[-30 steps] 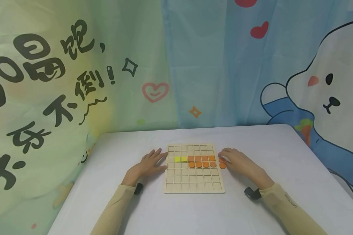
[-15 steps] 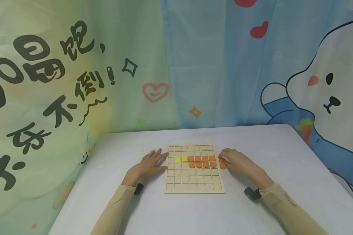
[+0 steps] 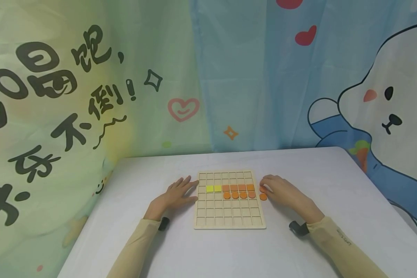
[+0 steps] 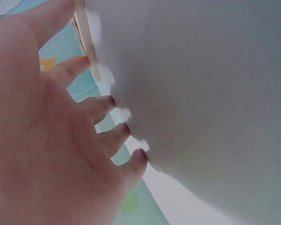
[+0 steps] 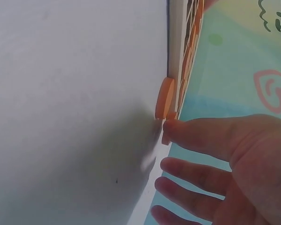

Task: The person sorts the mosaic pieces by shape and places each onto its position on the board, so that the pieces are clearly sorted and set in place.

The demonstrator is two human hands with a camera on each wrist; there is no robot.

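A wooden grid board (image 3: pixel 212 222) lies flat on the white table. One row holds two yellow square tiles (image 3: pixel 213 188) and several orange square tiles (image 3: pixel 238 187); below the orange ones sit several orange discs (image 3: pixel 239 195). With fingers spread, my left hand (image 3: pixel 175 196) rests on the table, its thumb and index fingertips touching the board's left edge. My right hand (image 3: pixel 285 191) is beside the board's right edge, fingers fairly straight. Its thumb touches an orange disc (image 5: pixel 166 137), partly hidden by the thumb. Another orange disc (image 3: pixel 263 197) lies loose on the table nearby.
White cloth covers the table (image 3: pixel 229 255). Behind it hangs a printed curtain (image 3: pixel 160 116) with writing, hearts and a cartoon animal. A dark wrist camera (image 3: pixel 299 229) sits at the right cuff, and another wrist camera (image 3: pixel 164 223) at the left.
My right hand has shifted very slightly to the right, away from the board. The left hand, board, tiles and discs on the board look unchanged.
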